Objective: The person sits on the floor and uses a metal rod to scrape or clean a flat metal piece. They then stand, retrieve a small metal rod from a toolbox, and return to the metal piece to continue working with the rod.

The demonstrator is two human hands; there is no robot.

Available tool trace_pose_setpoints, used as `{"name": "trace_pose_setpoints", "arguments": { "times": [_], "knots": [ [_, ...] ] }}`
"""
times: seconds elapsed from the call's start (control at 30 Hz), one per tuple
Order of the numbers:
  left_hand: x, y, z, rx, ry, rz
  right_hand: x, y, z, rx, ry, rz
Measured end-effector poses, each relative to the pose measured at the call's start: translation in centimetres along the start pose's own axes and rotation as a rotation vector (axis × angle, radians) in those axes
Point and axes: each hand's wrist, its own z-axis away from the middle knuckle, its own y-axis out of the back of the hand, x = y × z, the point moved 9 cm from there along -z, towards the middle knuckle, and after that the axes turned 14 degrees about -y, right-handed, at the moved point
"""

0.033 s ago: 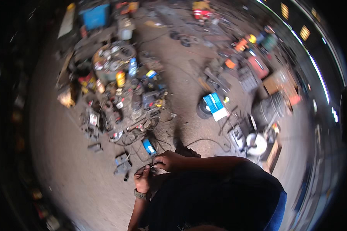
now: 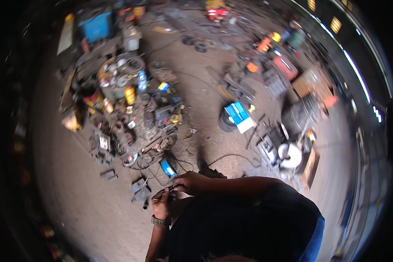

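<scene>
Meeting close together, likely for steadiness, left hand (image 2: 161, 203) and right hand (image 2: 189, 182) curl fingers around a small, slim, pale piece (image 2: 172, 189) between them, can't tell if clamped, just near-side of a blue rounded object (image 2: 167, 168).

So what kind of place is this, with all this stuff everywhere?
It looks like a workshop, maybe one for fixing machines. You can see a jumble of dark metal parts, long metal bars lying about, and a worn, dirty floor.
</scene>
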Motion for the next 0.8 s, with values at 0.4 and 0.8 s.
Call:
{"name": "trace_pose_setpoints", "arguments": {
  "times": [0.4, 0.8],
  "knots": [
    [3.1, -22.2, 1.5, -0.627, -0.096, -0.087, 8.3, 12.3, 21.0, 0.614, -0.373, -0.578],
    [13.3, -45.0, 6.3, -0.785, -0.506, 0.126, 6.1, 28.8, 35.8, 1.101, 0.025, -0.662]
  ]
}}
